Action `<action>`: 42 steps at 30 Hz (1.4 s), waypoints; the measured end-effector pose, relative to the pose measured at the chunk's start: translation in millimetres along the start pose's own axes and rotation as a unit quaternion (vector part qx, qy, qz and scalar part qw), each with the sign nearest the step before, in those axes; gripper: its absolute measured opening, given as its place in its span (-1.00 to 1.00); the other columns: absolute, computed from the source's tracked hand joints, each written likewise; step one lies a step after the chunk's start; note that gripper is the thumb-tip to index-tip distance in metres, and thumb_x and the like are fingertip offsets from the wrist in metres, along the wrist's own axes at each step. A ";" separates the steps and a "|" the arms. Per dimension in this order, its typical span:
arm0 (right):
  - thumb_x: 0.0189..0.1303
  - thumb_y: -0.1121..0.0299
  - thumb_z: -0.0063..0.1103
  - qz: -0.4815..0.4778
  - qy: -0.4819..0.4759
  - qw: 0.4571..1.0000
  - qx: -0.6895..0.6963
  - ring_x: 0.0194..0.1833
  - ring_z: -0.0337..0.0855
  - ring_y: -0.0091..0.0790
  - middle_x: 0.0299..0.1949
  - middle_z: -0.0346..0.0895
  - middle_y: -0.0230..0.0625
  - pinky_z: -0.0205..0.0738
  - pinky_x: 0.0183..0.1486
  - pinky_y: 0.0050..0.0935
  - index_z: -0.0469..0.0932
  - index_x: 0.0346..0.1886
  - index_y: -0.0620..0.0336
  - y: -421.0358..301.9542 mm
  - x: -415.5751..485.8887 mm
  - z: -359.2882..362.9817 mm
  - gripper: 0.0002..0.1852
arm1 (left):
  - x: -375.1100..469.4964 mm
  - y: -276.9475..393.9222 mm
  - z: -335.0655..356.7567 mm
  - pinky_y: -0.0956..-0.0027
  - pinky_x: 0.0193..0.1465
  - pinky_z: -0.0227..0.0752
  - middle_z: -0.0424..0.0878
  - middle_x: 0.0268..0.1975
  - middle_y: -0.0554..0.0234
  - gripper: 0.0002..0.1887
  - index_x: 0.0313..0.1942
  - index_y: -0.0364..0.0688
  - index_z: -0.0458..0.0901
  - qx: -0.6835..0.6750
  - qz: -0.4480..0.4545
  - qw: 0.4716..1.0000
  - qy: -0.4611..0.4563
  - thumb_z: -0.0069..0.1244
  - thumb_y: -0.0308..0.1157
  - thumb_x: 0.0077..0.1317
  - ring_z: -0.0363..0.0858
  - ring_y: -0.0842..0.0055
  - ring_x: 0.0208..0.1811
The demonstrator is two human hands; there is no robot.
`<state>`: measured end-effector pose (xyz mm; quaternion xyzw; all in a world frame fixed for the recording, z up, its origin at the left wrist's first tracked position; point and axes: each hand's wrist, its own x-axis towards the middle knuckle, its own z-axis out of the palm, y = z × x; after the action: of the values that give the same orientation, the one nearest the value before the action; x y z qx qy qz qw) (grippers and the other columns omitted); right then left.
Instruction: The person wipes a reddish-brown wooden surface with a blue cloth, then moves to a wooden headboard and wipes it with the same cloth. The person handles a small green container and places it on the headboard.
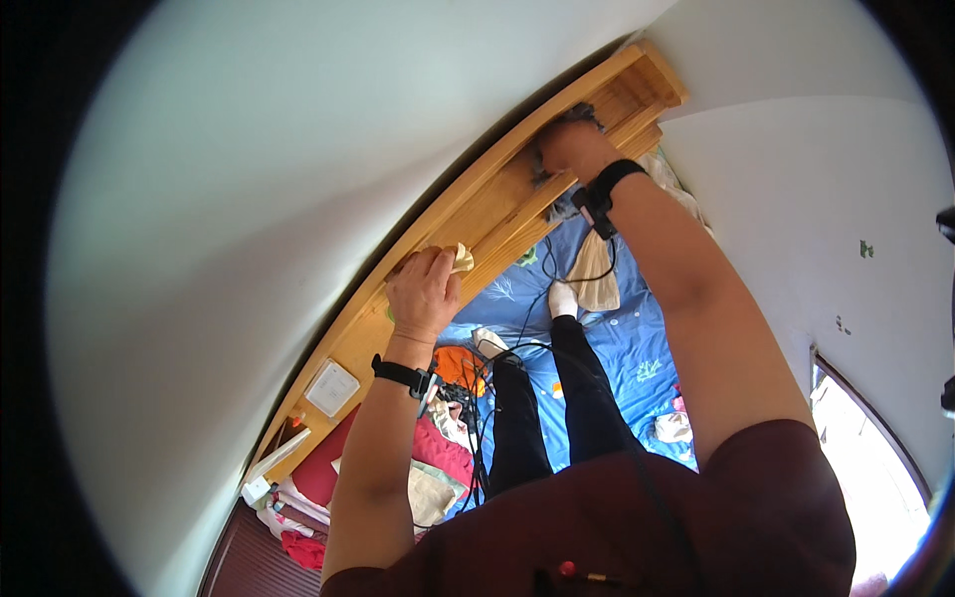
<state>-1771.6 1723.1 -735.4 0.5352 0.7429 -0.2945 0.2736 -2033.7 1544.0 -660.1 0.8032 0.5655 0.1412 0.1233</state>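
My right hand (573,148) reaches into the recess of a wooden headboard (489,198) and presses a dark grey cloth (583,113) against the wood. The hand is blurred, and part of the cloth is hidden under it. More grey-blue cloth (563,206) hangs below, over the headboard's front rail. Lower along the headboard, my left hand (425,292) rests at the ledge with its fingers curled around a crumpled pale yellow piece (462,259); I cannot tell whether it is cloth or paper. Both wrists wear black straps with small devices.
I stand in white socks on a bed with a blue patterned sheet (634,351). Black cables (477,418) hang around my legs. A beige cloth (595,280) lies by one foot, orange clothing (456,367) by the other. A white box (332,386) sits on the headboard; folded textiles (306,515) lie lower left.
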 end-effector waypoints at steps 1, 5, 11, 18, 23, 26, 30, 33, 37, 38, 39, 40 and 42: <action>0.16 0.23 0.10 0.004 0.012 1.000 -0.010 0.16 0.60 -0.03 0.16 0.60 -0.13 0.44 0.18 0.03 0.66 0.09 0.10 0.0 1.8 2.1 -0.57 | 1.4 -0.5 -0.6 0.22 -0.26 0.56 0.67 -0.23 0.26 -0.74 -0.17 -0.10 0.62 -0.004 0.002 1.000 -0.003 0.03 -0.48 0.08 0.66 0.28 -0.28; 0.19 0.20 0.08 -0.021 0.007 0.999 -0.029 0.15 0.61 0.00 0.17 0.59 -0.17 0.42 0.17 0.14 0.66 0.09 0.07 23.7 12.4 -0.9 -0.58 | 1.2 0.2 -2.0 0.17 -0.24 0.56 0.68 -0.23 0.16 -0.78 -0.20 -0.17 0.62 -0.014 -0.001 1.000 -0.011 0.02 -0.47 0.10 0.65 0.18 -0.28; 0.22 0.09 0.04 -0.003 0.017 1.000 -0.010 0.18 0.58 0.02 0.18 0.59 -0.17 0.24 0.15 0.49 0.65 0.10 0.01 -16.6 6.2 17.6 -0.56 | -1.4 -0.3 0.3 0.21 -0.28 0.57 0.70 -0.24 0.20 -0.77 -0.20 -0.15 0.64 -0.019 -0.004 1.000 -0.001 0.02 -0.47 0.09 0.67 0.23 -0.29; 0.23 0.12 0.02 -0.146 0.016 0.988 -0.037 0.22 0.55 -0.01 0.15 0.59 -0.06 0.22 0.20 0.49 0.62 0.14 0.12 -140.8 -37.8 30.1 -0.52 | 1.0 -0.3 0.6 0.16 -0.28 0.55 0.68 -0.28 0.18 -0.76 -0.19 -0.13 0.64 -0.006 -0.003 1.000 0.017 0.00 -0.44 0.10 0.65 0.20 -0.31; 0.14 0.35 0.06 -0.158 0.130 0.973 0.105 -0.03 0.68 -0.03 -0.06 0.67 -0.06 0.45 0.07 0.10 0.66 -0.04 0.18 -96.7 -80.4 11.8 -0.66 | -0.5 -0.1 0.4 0.11 -0.27 0.53 0.66 -0.26 0.15 -0.75 -0.17 -0.14 0.64 -0.019 -0.014 0.999 0.025 -0.01 -0.40 0.11 0.64 0.15 -0.31; 0.10 0.42 0.15 -0.153 0.490 0.826 0.233 -0.13 0.66 -0.03 -0.15 0.66 -0.09 0.46 0.00 -0.05 0.63 -0.14 0.21 -46.6 -144.8 49.4 -0.76 | -1.6 -0.3 0.2 0.13 -0.30 0.53 0.65 -0.26 0.16 -0.74 -0.17 -0.14 0.63 -0.002 -0.025 1.000 0.011 0.01 -0.42 0.10 0.64 0.16 -0.31; 0.11 0.40 0.24 -0.096 0.528 0.821 0.196 0.07 0.58 0.01 0.00 0.61 -0.08 0.41 0.14 -0.05 0.57 0.00 0.28 -33.3 -170.6 109.7 -0.64 | -0.7 0.2 0.4 0.15 -0.33 0.53 0.64 -0.30 0.18 -0.76 -0.20 -0.14 0.62 -0.017 0.000 0.999 0.046 0.03 -0.46 0.07 0.63 0.18 -0.33; 0.16 0.27 0.27 -0.071 0.455 0.878 0.128 0.36 0.32 0.02 0.27 0.42 -0.04 0.22 0.35 -0.03 0.48 0.17 0.32 -45.7 -147.0 141.5 -0.48 | 0.2 0.2 0.9 0.17 -0.34 0.53 0.63 -0.33 0.19 -0.78 -0.23 -0.14 0.61 -0.017 0.009 0.998 0.060 0.04 -0.47 0.05 0.63 0.18 -0.34; 0.18 0.02 0.28 -0.024 0.437 0.888 0.141 0.53 0.00 -0.05 0.48 0.13 -0.06 -0.14 0.51 0.09 0.32 0.36 0.33 -61.4 -90.6 158.5 -0.22 | 0.2 -1.5 2.5 0.20 -0.34 0.52 0.62 -0.36 0.19 -0.79 -0.24 -0.15 0.62 -0.009 0.013 0.998 0.068 0.05 -0.46 0.05 0.63 0.18 -0.35; 0.17 -0.05 0.27 -0.013 0.425 0.891 0.155 0.53 -0.02 -0.06 0.48 0.14 -0.13 -0.22 0.52 0.11 0.31 0.38 0.25 -68.2 -81.1 160.1 -0.19 | -0.1 -1.7 3.2 0.21 -0.34 0.52 0.62 -0.36 0.19 -0.78 -0.24 -0.15 0.62 -0.013 0.007 0.997 0.073 0.05 -0.46 0.05 0.63 0.18 -0.35; 0.17 -0.07 0.26 -0.010 0.414 0.897 0.152 0.53 -0.02 -0.07 0.47 0.15 -0.16 -0.23 0.53 0.09 0.31 0.39 0.20 -75.9 -75.8 162.1 -0.20 | -0.1 -2.2 3.9 0.22 -0.35 0.53 0.63 -0.36 0.20 -0.77 -0.23 -0.15 0.63 -0.008 0.013 0.997 0.075 0.03 -0.47 0.05 0.63 0.20 -0.36; 0.17 -0.08 0.25 -0.002 0.396 0.908 0.136 0.53 -0.01 -0.08 0.47 0.17 -0.18 -0.24 0.53 0.08 0.32 0.40 0.16 -86.9 -73.4 164.0 -0.20 | 0.1 -2.1 4.7 0.22 -0.36 0.53 0.63 -0.37 0.20 -0.76 -0.22 -0.14 0.65 -0.008 0.012 0.997 0.074 0.02 -0.48 0.04 0.63 0.22 -0.37; 0.17 -0.13 0.22 -0.006 0.373 0.926 0.057 0.52 0.00 -0.11 0.44 0.22 -0.27 -0.26 0.55 0.05 0.34 0.40 0.01 -110.8 -73.3 166.2 -0.23 | 1.0 -2.4 5.5 0.20 -0.37 0.52 0.61 -0.39 0.18 -0.77 -0.24 -0.15 0.65 -0.027 0.018 0.995 0.095 0.01 -0.49 0.04 0.61 0.21 -0.40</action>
<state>-1842.1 1527.2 -778.9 0.6168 0.7763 -0.1169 -0.0564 -2033.4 1545.5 -665.9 0.7927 0.5560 0.2338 0.0880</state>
